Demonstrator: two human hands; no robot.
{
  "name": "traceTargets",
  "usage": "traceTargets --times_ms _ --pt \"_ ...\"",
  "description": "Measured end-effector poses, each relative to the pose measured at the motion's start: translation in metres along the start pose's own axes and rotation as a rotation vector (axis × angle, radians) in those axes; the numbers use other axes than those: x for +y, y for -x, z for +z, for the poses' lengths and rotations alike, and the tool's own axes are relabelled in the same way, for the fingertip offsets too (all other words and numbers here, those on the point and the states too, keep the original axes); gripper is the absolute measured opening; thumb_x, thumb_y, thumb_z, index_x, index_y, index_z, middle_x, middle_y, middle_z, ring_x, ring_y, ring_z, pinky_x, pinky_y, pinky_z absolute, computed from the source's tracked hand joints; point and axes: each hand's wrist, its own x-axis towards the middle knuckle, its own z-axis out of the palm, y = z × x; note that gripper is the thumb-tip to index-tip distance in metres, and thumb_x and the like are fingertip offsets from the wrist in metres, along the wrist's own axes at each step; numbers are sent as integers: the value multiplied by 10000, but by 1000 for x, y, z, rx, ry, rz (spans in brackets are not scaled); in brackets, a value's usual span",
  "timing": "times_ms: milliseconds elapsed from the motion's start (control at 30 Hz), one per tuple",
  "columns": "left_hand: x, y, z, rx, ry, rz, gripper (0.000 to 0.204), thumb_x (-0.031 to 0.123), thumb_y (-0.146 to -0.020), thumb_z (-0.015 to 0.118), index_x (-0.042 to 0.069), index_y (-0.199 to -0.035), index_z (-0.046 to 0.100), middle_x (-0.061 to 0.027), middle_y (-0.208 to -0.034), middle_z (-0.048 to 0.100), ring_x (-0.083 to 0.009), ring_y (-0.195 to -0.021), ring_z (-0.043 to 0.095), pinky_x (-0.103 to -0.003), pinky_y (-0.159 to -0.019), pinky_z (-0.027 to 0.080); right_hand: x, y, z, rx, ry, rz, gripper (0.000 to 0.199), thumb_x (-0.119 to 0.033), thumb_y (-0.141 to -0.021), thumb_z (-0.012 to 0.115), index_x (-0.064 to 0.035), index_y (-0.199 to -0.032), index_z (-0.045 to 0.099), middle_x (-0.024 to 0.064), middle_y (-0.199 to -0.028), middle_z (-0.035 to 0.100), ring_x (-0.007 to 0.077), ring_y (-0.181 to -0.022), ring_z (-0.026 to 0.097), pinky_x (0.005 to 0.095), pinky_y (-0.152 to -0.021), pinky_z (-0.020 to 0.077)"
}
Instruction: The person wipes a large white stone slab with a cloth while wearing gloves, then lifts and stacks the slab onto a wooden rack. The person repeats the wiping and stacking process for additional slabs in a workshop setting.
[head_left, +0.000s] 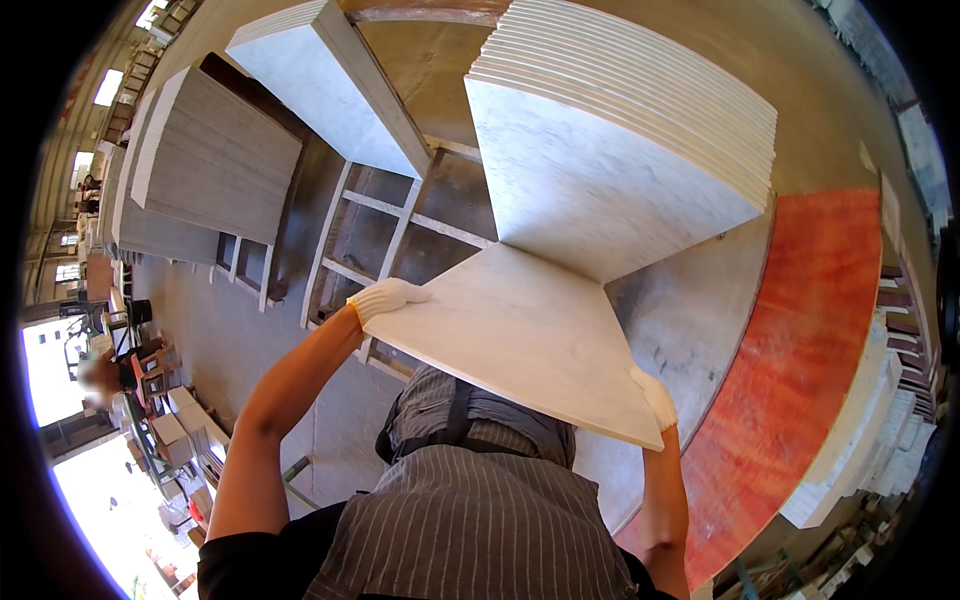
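Observation:
A pale, marble-like slab is tilted in front of my waist. My left hand, in a white knit glove with a yellow cuff, grips its left corner with the thumb on top. At the right edge, my right hand is closed around the slab in a white glove. Both hands' fingers under the slab are hidden. The slab's far edge meets the foot of a thick stack of similar white slabs, which stand on edge, leaning together.
Left of the stack is a rack frame with crossbars, bearing another group of upright slabs. Grey slabs stand farther left. A red-topped board curves along my right. Boxes and a blurred person are at the far left.

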Motion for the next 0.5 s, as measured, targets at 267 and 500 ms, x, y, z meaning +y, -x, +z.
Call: traceTargets --times_ms 267,500 --pt "-4 -13 -5 -8 -10 -6 353 229 -920 672 -99 -1050 688 -95 -923 709 -129 -765 654 -276 -672 514 -7 -1 0 -7 -48 48 390 -271 -1001 527 28 -1247 578 120 -1147 671 213 -966 663 372 -830 547" --pt "4 -17 -4 -15 -51 -6 349 230 -919 673 -97 -1037 691 -90 -922 709 -130 -771 655 -276 -675 515 -13 2 2 -5 -144 97 390 -243 -1000 495 26 -1275 557 140 -1216 647 246 -1030 656 392 -885 538"
